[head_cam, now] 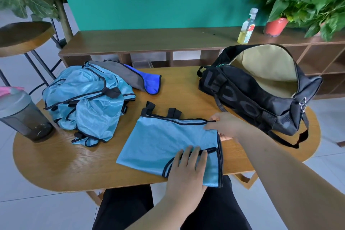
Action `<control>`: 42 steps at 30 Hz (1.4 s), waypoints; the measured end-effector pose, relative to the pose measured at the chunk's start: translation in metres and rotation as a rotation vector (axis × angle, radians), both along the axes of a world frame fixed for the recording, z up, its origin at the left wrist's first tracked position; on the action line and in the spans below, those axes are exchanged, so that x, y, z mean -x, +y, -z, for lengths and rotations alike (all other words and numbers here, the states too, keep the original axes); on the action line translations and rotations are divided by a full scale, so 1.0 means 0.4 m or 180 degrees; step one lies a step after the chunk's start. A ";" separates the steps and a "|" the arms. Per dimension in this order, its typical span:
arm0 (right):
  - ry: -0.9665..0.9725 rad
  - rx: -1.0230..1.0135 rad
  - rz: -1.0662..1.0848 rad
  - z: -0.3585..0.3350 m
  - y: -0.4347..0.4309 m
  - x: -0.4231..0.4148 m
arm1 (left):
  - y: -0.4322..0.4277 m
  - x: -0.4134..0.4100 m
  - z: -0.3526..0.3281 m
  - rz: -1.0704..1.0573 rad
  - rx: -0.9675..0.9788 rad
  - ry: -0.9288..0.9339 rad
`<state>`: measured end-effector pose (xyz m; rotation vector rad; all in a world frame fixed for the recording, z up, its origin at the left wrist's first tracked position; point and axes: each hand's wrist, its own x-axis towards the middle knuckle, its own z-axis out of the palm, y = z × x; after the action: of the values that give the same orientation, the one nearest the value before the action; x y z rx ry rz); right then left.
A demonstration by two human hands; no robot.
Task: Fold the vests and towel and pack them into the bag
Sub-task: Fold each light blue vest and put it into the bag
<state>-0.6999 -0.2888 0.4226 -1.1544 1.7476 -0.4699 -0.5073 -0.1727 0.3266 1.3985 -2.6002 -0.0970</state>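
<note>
At the near middle of the oval wooden table (56,164), one light-blue mesh vest (164,142) lies folded into a rough rectangle, black binding along its edges, black strap tabs poking out at the far side. Left hand (186,170) lies flat on the near right part, fingers straight and together, pressing; looks like it pins the layers so the slippery fabric can't slide. Right hand (224,125) pinches the vest's right edge by the far corner, thumb on top and fingers curled under, probably to square the fold or lift that side for another fold

Pile of vests (84,99) at far left: same shiny thin mesh, crumpled, unfolded. Towel (138,78) just beyond it, grey with a bright blue side, thicker and matte, lying loosely, touching the pile. Duffel bag (252,99) at far right, black fabric, zip wide open with the flap up showing tan lining, mouth facing the person, so ready for loading; nothing visible inside

Judgement: early stage, first vest mid-fold, nothing packed

Also: dark translucent shaker bottle (20,115) at the table's left edge, oil bottle (247,28) on the far shelf
</note>
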 end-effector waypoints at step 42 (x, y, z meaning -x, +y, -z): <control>0.2188 0.2336 -0.1936 0.206 0.052 -0.437 | -0.118 -0.359 -0.121 -0.1935 -0.0310 0.2537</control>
<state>-0.5251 -0.2679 0.3401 -2.5057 1.6619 -0.3570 -0.3637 -0.2199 0.3749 1.6663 -1.4971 -0.5613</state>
